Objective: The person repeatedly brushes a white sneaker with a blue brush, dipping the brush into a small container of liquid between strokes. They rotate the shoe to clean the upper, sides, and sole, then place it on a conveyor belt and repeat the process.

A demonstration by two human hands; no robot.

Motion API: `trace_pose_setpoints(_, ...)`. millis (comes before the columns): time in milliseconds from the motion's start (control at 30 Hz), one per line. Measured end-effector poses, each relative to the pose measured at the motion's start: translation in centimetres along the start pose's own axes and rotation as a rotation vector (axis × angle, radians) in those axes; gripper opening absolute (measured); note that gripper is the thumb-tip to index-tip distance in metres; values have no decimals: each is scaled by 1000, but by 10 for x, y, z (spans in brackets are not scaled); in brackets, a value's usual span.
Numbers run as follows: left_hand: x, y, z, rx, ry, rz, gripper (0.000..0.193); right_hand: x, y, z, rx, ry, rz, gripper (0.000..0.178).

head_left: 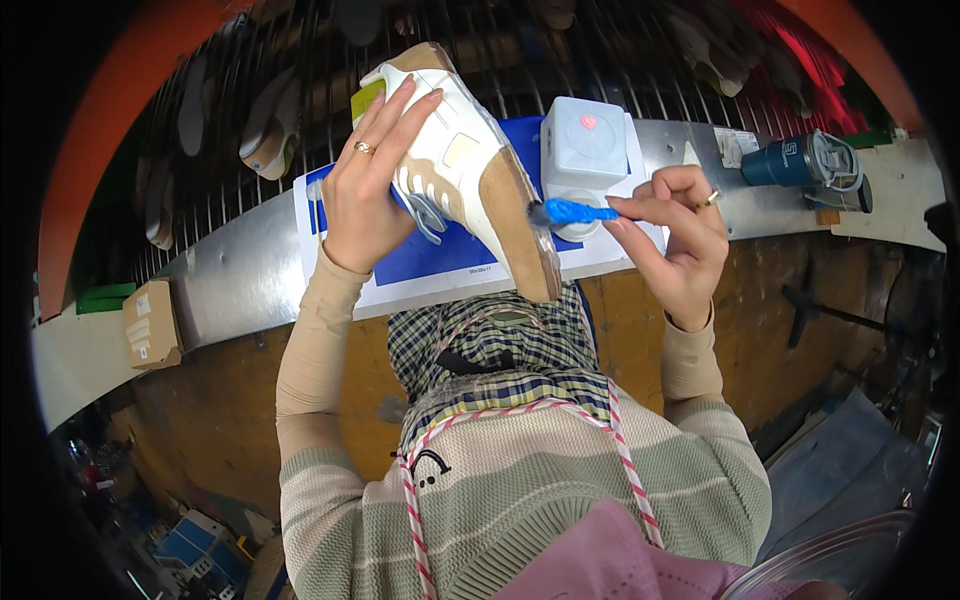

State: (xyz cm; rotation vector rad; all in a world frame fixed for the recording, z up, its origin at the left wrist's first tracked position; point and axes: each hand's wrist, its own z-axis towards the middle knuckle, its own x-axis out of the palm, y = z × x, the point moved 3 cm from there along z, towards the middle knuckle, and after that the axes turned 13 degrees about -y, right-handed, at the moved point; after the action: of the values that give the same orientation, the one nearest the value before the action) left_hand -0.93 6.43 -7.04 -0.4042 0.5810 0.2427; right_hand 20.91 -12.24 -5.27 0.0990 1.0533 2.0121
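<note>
Brushing: right hand [680, 235] pinches brush [578, 212], bristles [540, 214] beyond fingertips [622, 206] at sole edge [543, 245].
Shoe [470, 165]: left hand [365, 185] clamps fingers round it; next stroke likely needs steadiness.

Partly suede-like shoe [478, 180], shiny metal bench [235, 298]

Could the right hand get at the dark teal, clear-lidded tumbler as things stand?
Probably yes: nothing visible stands between the right hand and the tumbler, though that hand would likely need to release the slim blue-handled brush.
</note>
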Motion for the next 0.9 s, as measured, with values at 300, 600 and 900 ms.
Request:
trace_pose_setpoints(300,-1,4,-6,-153,105,-137,77,-8,8,0,-69,4,70,28)
trace_pose_setpoints(600,5,3,-26,-348,368,-414,90,-7,10,17,-231,-8,62,34)
trace_pose_setpoints(900,5,-2,-48,-705,742,-685,87,1,14,32,-323,46,81,35)
